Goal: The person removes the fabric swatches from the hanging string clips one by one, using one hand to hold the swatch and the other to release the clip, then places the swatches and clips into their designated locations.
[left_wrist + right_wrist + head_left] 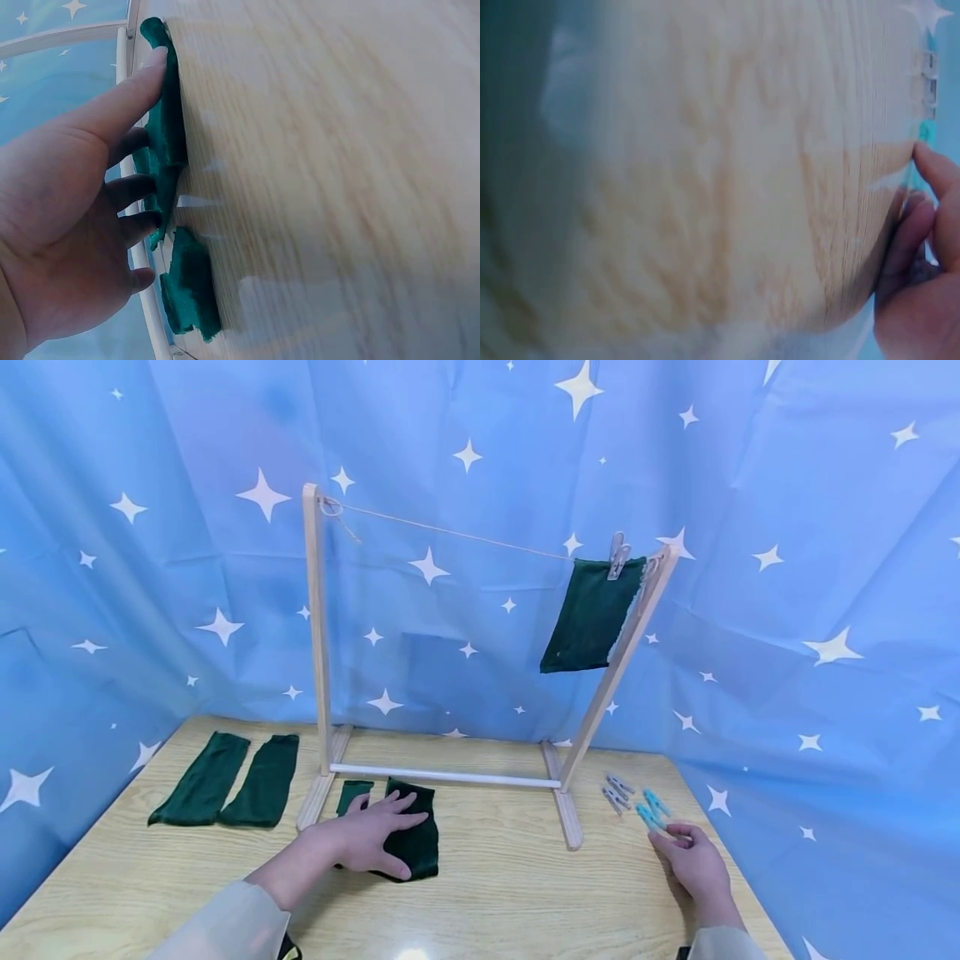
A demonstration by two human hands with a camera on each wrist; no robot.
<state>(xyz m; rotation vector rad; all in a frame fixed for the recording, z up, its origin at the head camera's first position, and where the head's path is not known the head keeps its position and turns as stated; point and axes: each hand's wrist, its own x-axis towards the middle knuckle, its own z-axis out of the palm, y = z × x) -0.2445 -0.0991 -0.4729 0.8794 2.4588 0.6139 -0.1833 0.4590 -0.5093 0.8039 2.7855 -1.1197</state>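
My left hand [375,839] rests with fingers spread on a dark green cloth [422,835] in the head view. A smaller piece of green cloth [355,792] shows beside the thumb. In the left wrist view the fingertips touch the green cloth [166,127], and another green piece [193,281] lies close by. Over at the right, my right hand [697,864] is low by the table with fingers loosely bent, fingertips right at the nearer of two teal clothespins [649,817]. The right wrist view shows the thumb beside a teal clothespin [927,131].
A wooden frame [318,635] carries a string [450,532], sloping down rightward. There a green cloth [592,618] hangs under a clear clothespin [618,560]. Two green cloths [262,781] lie at the table's left. Grey clothespins [617,789] lie behind the teal ones. A starry curtain [787,610] surrounds the table.
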